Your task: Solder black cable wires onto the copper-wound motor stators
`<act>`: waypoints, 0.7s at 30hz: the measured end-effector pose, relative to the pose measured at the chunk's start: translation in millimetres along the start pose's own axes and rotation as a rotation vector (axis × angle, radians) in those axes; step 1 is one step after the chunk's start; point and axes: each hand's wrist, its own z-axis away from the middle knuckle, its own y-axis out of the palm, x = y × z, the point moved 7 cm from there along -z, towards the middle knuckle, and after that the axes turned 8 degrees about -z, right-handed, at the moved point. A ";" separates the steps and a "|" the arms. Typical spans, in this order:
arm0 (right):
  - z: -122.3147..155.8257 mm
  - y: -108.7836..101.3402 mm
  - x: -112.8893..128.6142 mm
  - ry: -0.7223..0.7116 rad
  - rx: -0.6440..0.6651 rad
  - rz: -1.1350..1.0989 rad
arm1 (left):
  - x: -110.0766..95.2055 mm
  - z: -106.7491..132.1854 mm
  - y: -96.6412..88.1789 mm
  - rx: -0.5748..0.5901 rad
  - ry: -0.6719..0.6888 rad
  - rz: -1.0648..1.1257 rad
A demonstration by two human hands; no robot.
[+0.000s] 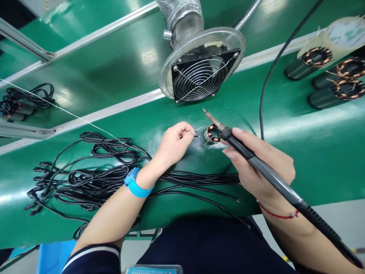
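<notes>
Between left hand [175,142] and right hand [256,163] holding soldering iron [265,171] sits coil [212,134].

Green bench [313,160], black cables [94,175], copper-wound coil [212,133], blue wristband [136,185], red wrist string [278,215]

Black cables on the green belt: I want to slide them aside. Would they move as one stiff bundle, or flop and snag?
Probably floppy: the black cables lie in loose, overlapping loops. Likely to snag, since the loops cross one another and the left forearm lies over them. Probably light, being thin, and unlikely to roll on the green belt.
</notes>
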 end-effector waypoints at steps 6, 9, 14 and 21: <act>-11.6 19.0 1.0 0.161 0.158 0.002 | -3.4 7.2 -2.3 -0.025 0.021 0.031; -13.0 33.1 -6.6 0.200 0.216 0.015 | -5.8 10.1 -0.3 0.005 0.037 0.041; -10.5 44.1 -18.7 0.268 0.159 -0.076 | -7.6 13.2 2.9 0.049 0.068 0.065; -7.9 44.3 -26.1 0.287 0.072 -0.256 | -16.4 17.9 -0.7 0.042 0.230 -0.079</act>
